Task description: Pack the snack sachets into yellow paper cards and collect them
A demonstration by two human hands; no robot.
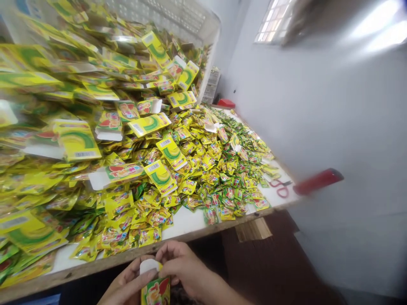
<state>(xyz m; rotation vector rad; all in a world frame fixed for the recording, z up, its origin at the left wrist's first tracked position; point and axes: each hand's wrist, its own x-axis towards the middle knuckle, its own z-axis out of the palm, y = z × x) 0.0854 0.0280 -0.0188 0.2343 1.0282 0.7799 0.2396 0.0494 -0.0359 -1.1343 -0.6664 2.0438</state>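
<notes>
Just below the table's front edge, a small yellow and green printed carton (155,291) is held between my two hands, its white end flap raised. My left hand (127,281) grips it from the left, thumb lying across the flap. From the right, my right hand (182,267) pinches the carton's top corner with curled fingers. Whether anything is inside the carton cannot be seen. Beyond my hands, a heap of small shiny yellow and green candy packets (190,159) covers much of the white tabletop (184,220).
A white plastic crate (210,29) lies tipped at the back left, with many flat yellow cartons (155,48) spilling out. Red-handled scissors (281,188) and a red cylindrical object (318,181) are near the right edge. A grey wall (333,106) rises on the right.
</notes>
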